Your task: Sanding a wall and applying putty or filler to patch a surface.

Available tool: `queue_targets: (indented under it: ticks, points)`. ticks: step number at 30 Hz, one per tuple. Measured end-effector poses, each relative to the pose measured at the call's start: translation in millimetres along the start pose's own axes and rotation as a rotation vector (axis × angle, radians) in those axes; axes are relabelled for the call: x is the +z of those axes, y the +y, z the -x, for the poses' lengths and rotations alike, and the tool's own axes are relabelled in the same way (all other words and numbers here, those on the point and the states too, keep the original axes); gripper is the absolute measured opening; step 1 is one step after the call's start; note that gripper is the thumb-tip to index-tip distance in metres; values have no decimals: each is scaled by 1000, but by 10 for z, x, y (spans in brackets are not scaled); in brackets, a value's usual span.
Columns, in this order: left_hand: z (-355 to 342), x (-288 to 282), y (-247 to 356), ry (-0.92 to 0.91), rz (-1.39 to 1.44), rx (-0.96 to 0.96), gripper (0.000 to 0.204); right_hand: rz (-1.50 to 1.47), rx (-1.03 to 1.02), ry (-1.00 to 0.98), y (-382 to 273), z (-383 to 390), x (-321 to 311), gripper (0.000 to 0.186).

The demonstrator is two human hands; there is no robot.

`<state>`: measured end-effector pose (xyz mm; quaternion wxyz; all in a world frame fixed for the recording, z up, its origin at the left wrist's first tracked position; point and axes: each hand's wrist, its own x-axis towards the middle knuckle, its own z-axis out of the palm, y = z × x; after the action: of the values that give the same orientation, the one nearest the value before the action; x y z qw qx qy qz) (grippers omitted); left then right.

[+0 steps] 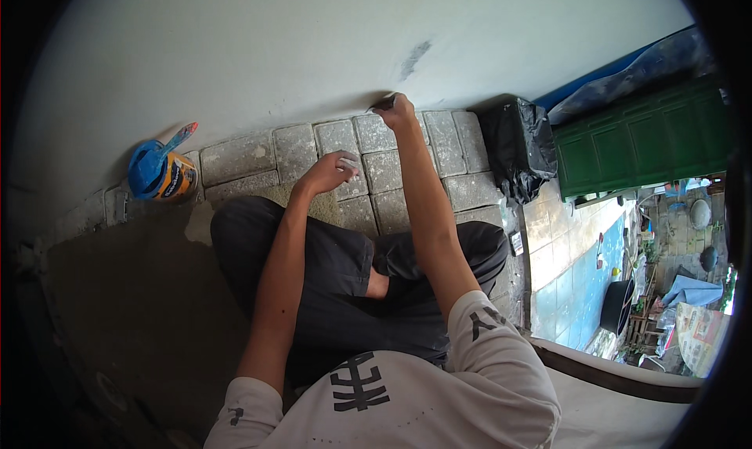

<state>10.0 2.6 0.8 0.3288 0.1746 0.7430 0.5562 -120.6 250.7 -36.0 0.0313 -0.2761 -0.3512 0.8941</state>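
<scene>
My right hand (397,110) reaches to the foot of the white wall (313,41), closed on a dark, thin object whose kind I cannot make out, held against the wall. Below a grey smudge (415,57) on that wall, its knuckles face up. My left hand (330,169) hangs over the pale paving bricks (233,155), fingers curled, with whitish material at the fingertips that I cannot identify. My crossed legs in dark trousers lie beneath both forearms.
A yellow-orange can (176,182) with a blue lid and paintbrush (178,139) stands at the left. A black plastic-covered object (517,143) and green panelled piece (634,135) are at the right, beside a blue-tiled strip (572,292) and assorted clutter (689,292).
</scene>
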Motion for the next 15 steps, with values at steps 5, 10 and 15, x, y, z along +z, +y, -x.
queue_targets:
  ticks: [5, 10, 15]
  points:
    - [28, 15, 22, 11, 15, 15, 38, 181, -50, 34, 8, -22, -96, 31]
    - [-8, 14, 50, 2, -11, 6, 35, 101, -154, 41, 17, -17, -168, 32]
    - [-47, -3, -94, 27, 25, 36, 34, 61, -105, -74, 52, 134, -176, 37]
